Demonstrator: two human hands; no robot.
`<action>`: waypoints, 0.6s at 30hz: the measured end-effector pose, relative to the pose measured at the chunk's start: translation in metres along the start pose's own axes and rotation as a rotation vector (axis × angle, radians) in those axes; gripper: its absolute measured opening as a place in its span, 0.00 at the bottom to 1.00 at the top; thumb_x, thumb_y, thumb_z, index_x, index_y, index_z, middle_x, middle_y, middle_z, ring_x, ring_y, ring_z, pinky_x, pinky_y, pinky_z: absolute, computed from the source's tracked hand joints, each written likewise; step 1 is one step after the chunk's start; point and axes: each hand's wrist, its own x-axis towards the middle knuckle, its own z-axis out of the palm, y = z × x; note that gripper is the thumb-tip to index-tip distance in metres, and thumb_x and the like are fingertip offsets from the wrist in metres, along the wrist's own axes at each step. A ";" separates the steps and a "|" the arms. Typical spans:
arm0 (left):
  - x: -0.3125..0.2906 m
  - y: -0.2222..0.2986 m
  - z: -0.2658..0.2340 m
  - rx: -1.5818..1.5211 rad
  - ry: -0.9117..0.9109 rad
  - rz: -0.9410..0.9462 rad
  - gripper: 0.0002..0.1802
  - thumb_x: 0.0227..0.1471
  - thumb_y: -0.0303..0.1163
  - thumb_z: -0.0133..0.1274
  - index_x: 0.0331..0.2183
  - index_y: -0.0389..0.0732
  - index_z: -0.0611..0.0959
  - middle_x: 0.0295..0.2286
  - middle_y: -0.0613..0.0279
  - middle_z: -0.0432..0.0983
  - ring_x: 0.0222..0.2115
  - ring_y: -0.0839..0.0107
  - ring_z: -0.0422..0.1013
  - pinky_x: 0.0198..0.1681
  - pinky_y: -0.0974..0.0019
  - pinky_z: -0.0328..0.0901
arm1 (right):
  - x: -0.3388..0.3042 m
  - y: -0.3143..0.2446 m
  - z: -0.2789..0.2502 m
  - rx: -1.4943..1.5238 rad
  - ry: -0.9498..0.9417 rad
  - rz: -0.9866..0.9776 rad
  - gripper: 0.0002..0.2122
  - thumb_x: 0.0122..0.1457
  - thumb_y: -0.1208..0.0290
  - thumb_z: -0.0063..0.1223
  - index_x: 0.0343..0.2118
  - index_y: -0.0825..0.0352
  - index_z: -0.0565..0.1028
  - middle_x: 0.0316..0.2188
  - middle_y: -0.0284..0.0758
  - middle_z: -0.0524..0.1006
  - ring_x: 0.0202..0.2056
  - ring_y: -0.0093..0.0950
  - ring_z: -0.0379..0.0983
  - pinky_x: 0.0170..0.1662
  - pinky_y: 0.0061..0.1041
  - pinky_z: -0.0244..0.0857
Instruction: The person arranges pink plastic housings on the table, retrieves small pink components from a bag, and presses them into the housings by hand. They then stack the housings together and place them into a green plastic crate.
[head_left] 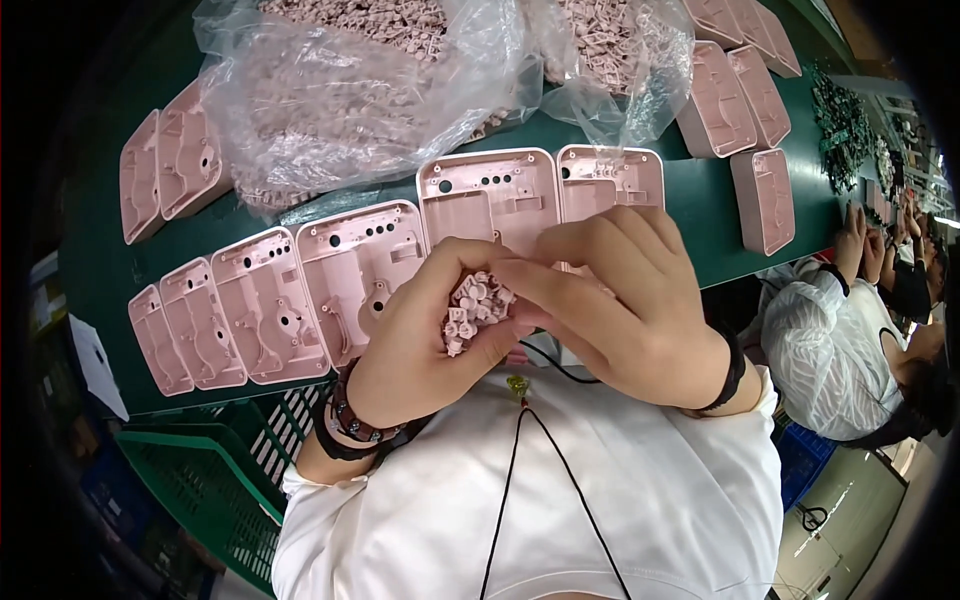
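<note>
At the far left, well beyond the fingers, two pink plastic housing shells [168, 170] lean on the green workbench [700, 200]. Nearer, a row of open pink housing shells [270, 300] runs along the bench edge, their hollow sides up; the row passes just behind the fingertips of both hands.

The left hand [420, 345] is cupped palm-up, its fingers curled around a heap of small pink plastic parts [475, 310] that lie in the hollow of the palm. A beaded bracelet [350, 415] and a dark band sit on that wrist.

The right hand [630, 310] lies over the heap from the right, its fingers bent and its fingertips touching the small parts; whether it pinches one piece cannot be told. A black band [733, 370] circles its wrist.

Above the fingers, farther back on the bench, a clear plastic bag [380, 90] holds many more small pink parts. Right of the fingers, more pink shells [762, 200] stand near the bench's far side.

At the far right another person in a white sleeve [820, 340] works at the same bench. Below left stands a green crate [190, 480].
</note>
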 end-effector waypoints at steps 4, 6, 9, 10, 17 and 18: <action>-0.001 0.001 0.001 -0.018 0.031 0.081 0.23 0.43 0.22 0.56 0.42 0.35 0.66 0.32 0.61 0.70 0.35 0.74 0.68 0.39 0.73 0.62 | 0.003 -0.004 0.016 0.016 -0.018 -0.042 0.12 0.40 0.80 0.55 0.32 0.67 0.75 0.33 0.35 0.68 0.30 0.30 0.64 0.35 0.25 0.57; -0.006 0.000 0.002 -0.151 0.061 0.052 0.23 0.43 0.23 0.57 0.43 0.35 0.67 0.30 0.61 0.70 0.34 0.75 0.67 0.39 0.74 0.61 | 0.003 0.001 0.014 0.023 -0.019 -0.031 0.11 0.41 0.79 0.55 0.31 0.67 0.75 0.33 0.35 0.68 0.30 0.30 0.64 0.35 0.25 0.57; -0.015 -0.001 -0.008 -0.105 0.039 0.048 0.22 0.44 0.24 0.57 0.42 0.35 0.68 0.28 0.63 0.70 0.32 0.76 0.67 0.37 0.75 0.61 | 0.003 0.030 -0.004 -0.105 0.164 0.171 0.09 0.42 0.76 0.56 0.30 0.65 0.76 0.35 0.35 0.68 0.33 0.32 0.64 0.37 0.26 0.58; -0.015 -0.002 -0.010 -0.081 0.023 0.036 0.22 0.44 0.24 0.57 0.42 0.35 0.68 0.27 0.64 0.69 0.30 0.77 0.66 0.36 0.75 0.61 | -0.001 0.045 -0.010 -0.129 0.161 0.191 0.09 0.42 0.76 0.56 0.30 0.65 0.76 0.35 0.35 0.68 0.33 0.32 0.64 0.37 0.26 0.58; -0.015 0.000 -0.012 0.027 0.058 0.009 0.19 0.45 0.26 0.56 0.40 0.35 0.70 0.23 0.66 0.68 0.24 0.79 0.64 0.29 0.77 0.59 | -0.025 0.084 0.002 -0.474 -0.001 0.247 0.07 0.42 0.77 0.56 0.28 0.62 0.77 0.47 0.38 0.64 0.44 0.38 0.60 0.45 0.30 0.57; -0.015 0.001 -0.012 0.050 0.061 0.020 0.18 0.45 0.26 0.56 0.39 0.35 0.70 0.23 0.66 0.68 0.24 0.79 0.64 0.28 0.77 0.59 | -0.025 0.085 0.004 -0.448 0.012 0.270 0.07 0.43 0.77 0.56 0.28 0.62 0.77 0.47 0.38 0.63 0.45 0.39 0.59 0.46 0.31 0.56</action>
